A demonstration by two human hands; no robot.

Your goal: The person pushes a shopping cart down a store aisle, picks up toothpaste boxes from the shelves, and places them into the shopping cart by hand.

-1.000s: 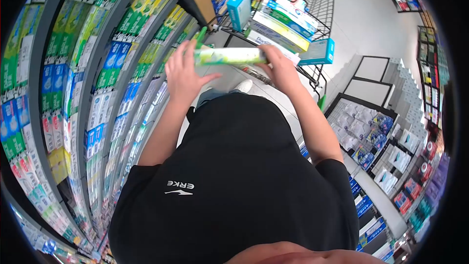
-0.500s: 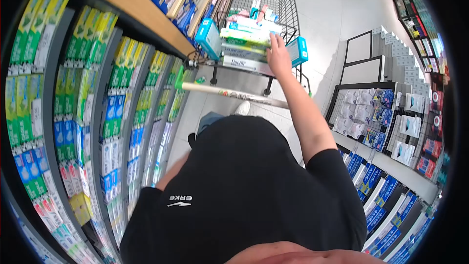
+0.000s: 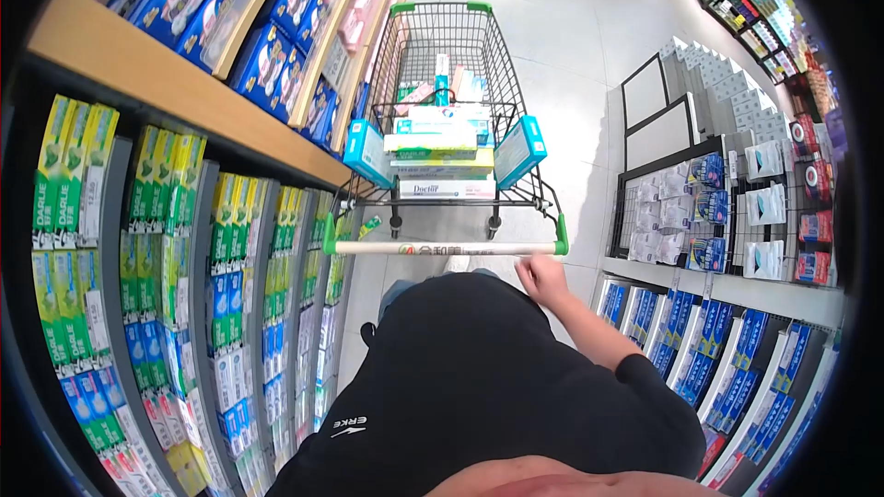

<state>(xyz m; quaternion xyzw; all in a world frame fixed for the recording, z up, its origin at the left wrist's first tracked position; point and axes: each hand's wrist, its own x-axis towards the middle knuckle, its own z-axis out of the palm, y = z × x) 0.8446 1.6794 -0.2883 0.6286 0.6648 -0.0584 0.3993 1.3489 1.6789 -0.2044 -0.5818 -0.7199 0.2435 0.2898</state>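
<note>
My right hand (image 3: 542, 279) is closed, its fingers curled in, just on my side of the right end of the shopping cart handle (image 3: 451, 248). Whether it touches the bar I cannot tell; no product shows in it. My left hand is out of sight. Stacked boxes lie in the near end of the cart (image 3: 505, 51), with a white box marked Doctor (image 3: 446, 190) lowest. Above it are a yellow-green box (image 3: 433, 155) and a white box (image 3: 444, 114). Blue boxes hang at the cart's left side (image 3: 366, 149) and right side (image 3: 521, 153).
Green and yellow toothpaste boxes (image 3: 66, 166) fill the shelf racks close on my left. Beyond stand blue packs (image 3: 267, 69) on wooden shelves. To my right are hanging white packets (image 3: 762, 209) and blue boxes (image 3: 709, 324). Pale floor (image 3: 562, 55) runs ahead.
My right hand has come back from the stacked boxes to beside the handle and has curled closed. The cart now sits straighter and lower in view.
</note>
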